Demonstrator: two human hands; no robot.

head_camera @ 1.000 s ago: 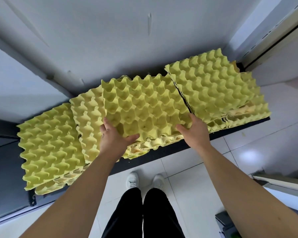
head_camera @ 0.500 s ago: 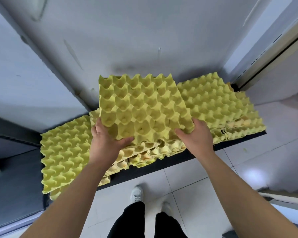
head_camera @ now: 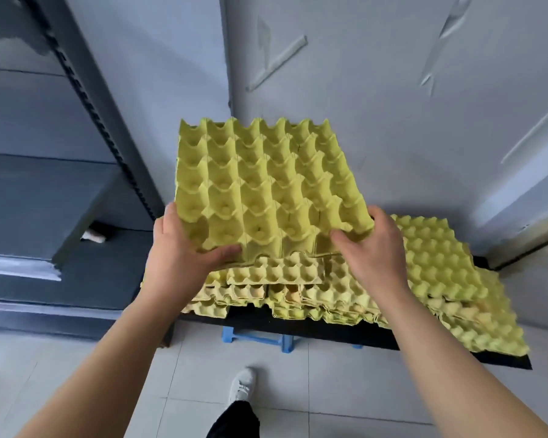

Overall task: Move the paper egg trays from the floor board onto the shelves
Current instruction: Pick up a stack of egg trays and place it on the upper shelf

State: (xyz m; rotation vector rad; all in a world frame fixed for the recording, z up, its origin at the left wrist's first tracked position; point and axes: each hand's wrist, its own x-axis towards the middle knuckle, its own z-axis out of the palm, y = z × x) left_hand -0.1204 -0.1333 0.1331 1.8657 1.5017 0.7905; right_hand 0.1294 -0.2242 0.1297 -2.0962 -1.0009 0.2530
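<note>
Both hands are on it: the yellow-green paper egg tray [head_camera: 266, 191] hangs tilted above the piled yellow egg trays [head_camera: 440, 273] on the black floor board [head_camera: 329, 330]. The left hand [head_camera: 178, 257] pinches the near left corner, thumb on top, fingers [head_camera: 170, 216] mostly tucked beneath. The right hand [head_camera: 370, 254] grips the near right corner likewise. The held tray hides the pile's middle, and the frame cuts off the dark grey metal shelves [head_camera: 45, 200] at left.

Single view: head cam, wide-angle, facing fwd & down. Close on the held egg tray [head_camera: 266, 191], mid-frame. Left forearm [head_camera: 108, 358] & right forearm [head_camera: 440, 358] enter from bottom corners. Shelf unit [head_camera: 45, 197] at left, wall [head_camera: 393, 105] ahead, floor [head_camera: 76, 368] w/ one shoe [head_camera: 241, 384] below.
</note>
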